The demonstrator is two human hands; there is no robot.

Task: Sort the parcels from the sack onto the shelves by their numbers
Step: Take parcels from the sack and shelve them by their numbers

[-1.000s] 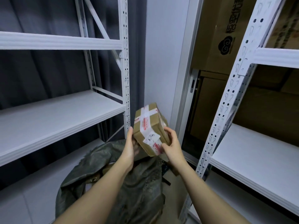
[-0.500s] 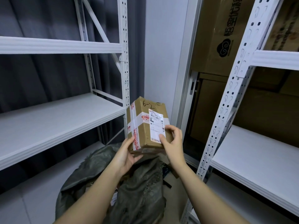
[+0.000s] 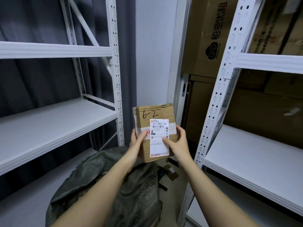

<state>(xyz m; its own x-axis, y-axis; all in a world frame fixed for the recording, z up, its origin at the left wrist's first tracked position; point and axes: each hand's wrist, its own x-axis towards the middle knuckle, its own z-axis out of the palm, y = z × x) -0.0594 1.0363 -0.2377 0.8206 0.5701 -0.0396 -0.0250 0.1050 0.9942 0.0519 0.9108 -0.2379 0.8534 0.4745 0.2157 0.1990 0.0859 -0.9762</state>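
A brown cardboard parcel [image 3: 155,115] is held upright in front of me, with "6-2" handwritten near its top and a white shipping label on its face. My left hand [image 3: 136,145] grips its left edge, thumb lying across the front. My right hand [image 3: 177,145] grips the right edge, thumb pressed on the label. Below the parcel, on the floor, lies the crumpled grey-green sack [image 3: 127,190]; what it holds is hidden.
White metal shelving stands on both sides: the left rack [image 3: 54,125] with bare boards, the right rack [image 3: 255,158] likewise. Large cardboard boxes [image 3: 205,38] stand behind the right rack. Dark scraps [image 3: 170,172] lie on the floor between the racks.
The parcel has been turned from tilted to upright, so its label and handwritten number now face me. Both hands shifted their hold along its sides.
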